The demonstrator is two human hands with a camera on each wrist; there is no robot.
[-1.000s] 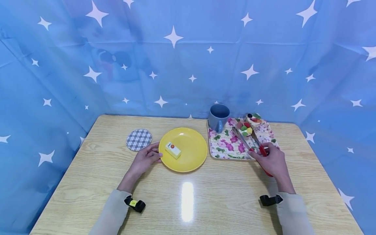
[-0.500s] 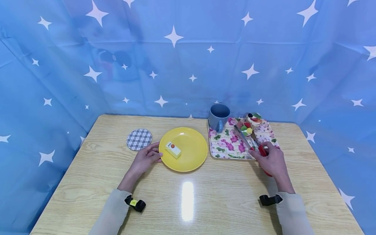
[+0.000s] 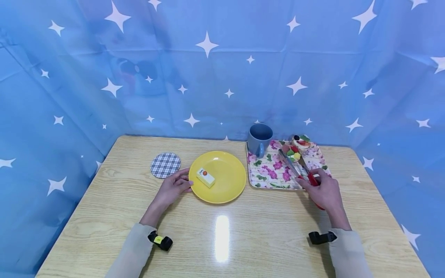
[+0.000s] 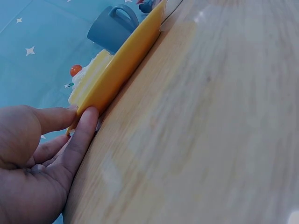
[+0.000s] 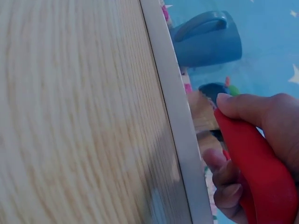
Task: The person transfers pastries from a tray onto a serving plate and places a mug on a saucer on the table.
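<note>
My left hand [image 3: 171,189] pinches the left rim of a yellow plate [image 3: 227,181] between thumb and fingers; the left wrist view shows the rim between them. On the plate's left part lies a small rectangular cake slice [image 3: 206,178] with white topping and an orange-red ball. With my right hand [image 3: 324,189] I grip red-handled metal tongs [image 5: 254,165]. The tips of the tongs stand on either side of a fruit-topped tart [image 3: 290,151] on the floral tray [image 3: 267,179]; whether they touch it I cannot tell. Another fruit-topped pastry [image 3: 301,143] sits just behind.
A blue mug [image 3: 260,139] stands at the tray's back left corner. Left of the plate lies a round checked coaster [image 3: 165,165]. The wooden table [image 3: 264,235] meets a blue star-patterned curtain [image 3: 174,69] at the back.
The left arm of the tongs has swung slightly right toward the tart, narrowing the gap between the tips. My left hand and the plate keep their place.
</note>
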